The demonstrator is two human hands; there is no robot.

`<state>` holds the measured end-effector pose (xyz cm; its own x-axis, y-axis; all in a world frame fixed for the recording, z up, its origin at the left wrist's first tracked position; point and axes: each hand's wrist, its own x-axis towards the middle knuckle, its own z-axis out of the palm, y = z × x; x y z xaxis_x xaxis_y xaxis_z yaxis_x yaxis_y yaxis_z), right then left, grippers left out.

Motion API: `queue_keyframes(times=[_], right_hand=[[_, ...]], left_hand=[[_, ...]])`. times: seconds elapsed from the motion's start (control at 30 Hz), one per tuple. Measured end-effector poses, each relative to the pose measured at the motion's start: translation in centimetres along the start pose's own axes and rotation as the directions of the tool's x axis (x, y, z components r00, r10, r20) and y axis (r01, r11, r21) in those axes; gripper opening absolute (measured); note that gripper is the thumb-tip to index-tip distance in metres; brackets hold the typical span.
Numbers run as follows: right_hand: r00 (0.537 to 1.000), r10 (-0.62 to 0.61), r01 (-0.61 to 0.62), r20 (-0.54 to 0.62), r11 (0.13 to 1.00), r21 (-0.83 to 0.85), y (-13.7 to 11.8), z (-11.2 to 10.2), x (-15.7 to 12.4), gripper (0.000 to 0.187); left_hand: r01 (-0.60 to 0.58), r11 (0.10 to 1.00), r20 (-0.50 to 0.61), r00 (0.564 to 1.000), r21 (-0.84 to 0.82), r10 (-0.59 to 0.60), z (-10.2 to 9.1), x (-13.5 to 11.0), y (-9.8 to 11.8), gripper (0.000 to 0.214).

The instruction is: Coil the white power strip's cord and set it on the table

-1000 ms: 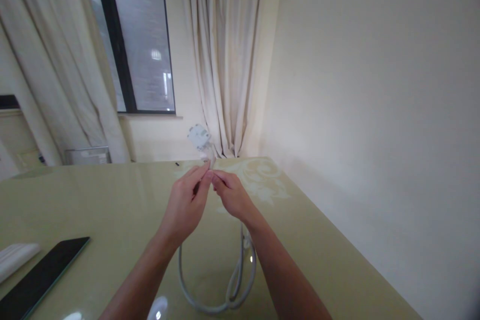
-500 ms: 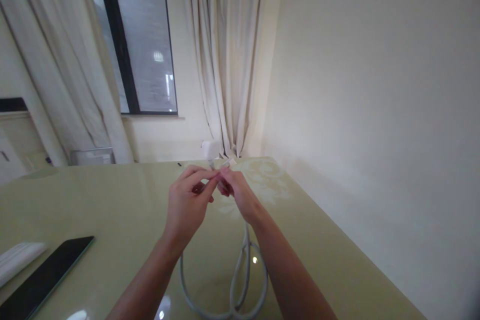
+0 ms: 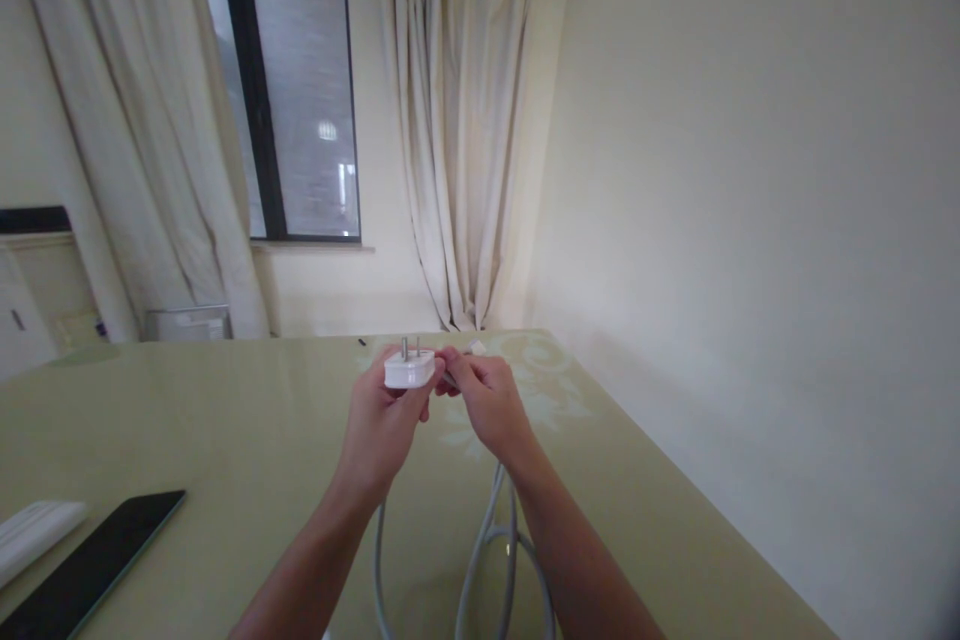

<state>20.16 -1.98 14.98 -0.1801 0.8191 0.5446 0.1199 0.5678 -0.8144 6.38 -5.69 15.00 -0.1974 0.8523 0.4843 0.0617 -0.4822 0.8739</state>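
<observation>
A white charger plug with metal prongs pointing up sits in my left hand, whose thumb and fingers are closed around it. Close beside it, my right hand is pinched on a grey-white cable. A small white piece, perhaps the cable's connector, shows just past the right fingers. Loops of the cable hang below both hands, in front of the table. Whether the cable is joined to the plug is hidden by my fingers.
A dark tablet-like slab and a white box-like object lie on the glossy greenish table at left. A tiny dark item rests near the far edge. The wall borders the right side.
The white plug, earlier beyond my fingertips, is now in my left hand with prongs up. My right hand has shifted slightly right, and the cable loops hang differently. The view has tilted up a little.
</observation>
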Motion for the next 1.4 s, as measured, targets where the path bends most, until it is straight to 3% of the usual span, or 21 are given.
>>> queue_keyframes(times=[0.13, 0.23, 0.37, 0.47, 0.63, 0.8, 1.07, 1.2, 1.4], right_hand=[[0.97, -0.07, 0.009, -0.233, 0.967, -0.254, -0.7, 0.5, -0.6, 0.052], [0.936, -0.093, 0.008, -0.339, 0.97, -0.245, -0.8, 0.9, -0.9, 0.041], [0.969, -0.083, 0.051, -0.232, 0.989, -0.142, -1.0, 1.2, -1.2, 0.03], [0.97, -0.178, 0.143, -0.168, 0.969, -0.201, -1.0, 1.4, -1.3, 0.026], [0.916, -0.391, 0.327, -0.092, 0.858, -0.395, 0.0, 2.1, -1.6, 0.058], [0.888, -0.448, 0.366, -0.105, 0.826, -0.429, 0.7, 2.5, -1.5, 0.071], [0.891, -0.446, 0.392, -0.085, 0.849, -0.353, 1.4, 1.2, -1.0, 0.043], [0.848, -0.527, 0.479, -0.051, 0.805, -0.35, 1.5, 0.6, -0.9, 0.029], [0.774, -0.63, 0.58, 0.061, 0.668, -0.465, 0.8, -0.5, -0.9, 0.015]], left_hand=[[-0.055, 0.995, -0.05, 0.997, 0.08, 0.059, -0.4, 0.0, -0.4, 0.027], [-0.082, 0.991, -0.086, 0.992, 0.11, 0.092, -0.6, -0.1, -0.4, 0.025], [-0.098, 0.988, -0.176, 0.977, 0.115, 0.118, -0.4, -0.3, 0.0, 0.022], [-0.059, 0.998, -0.232, 0.971, 0.031, 0.064, 0.0, -0.4, 0.5, 0.029], [-0.056, 0.98, -0.262, 0.965, -0.191, 0.004, 0.1, -0.2, 1.0, 0.033], [-0.012, 0.934, -0.214, 0.974, -0.356, -0.069, 0.0, -0.1, 1.3, 0.037], [0.04, 0.935, -0.182, 0.977, -0.351, -0.11, -0.2, -0.3, 1.5, 0.043], [0.04, 0.948, -0.19, 0.976, -0.316, -0.104, -1.0, 0.0, 1.8, 0.043], [0.16, 0.904, -0.122, 0.967, -0.395, -0.224, -1.4, 0.5, 2.5, 0.053]])
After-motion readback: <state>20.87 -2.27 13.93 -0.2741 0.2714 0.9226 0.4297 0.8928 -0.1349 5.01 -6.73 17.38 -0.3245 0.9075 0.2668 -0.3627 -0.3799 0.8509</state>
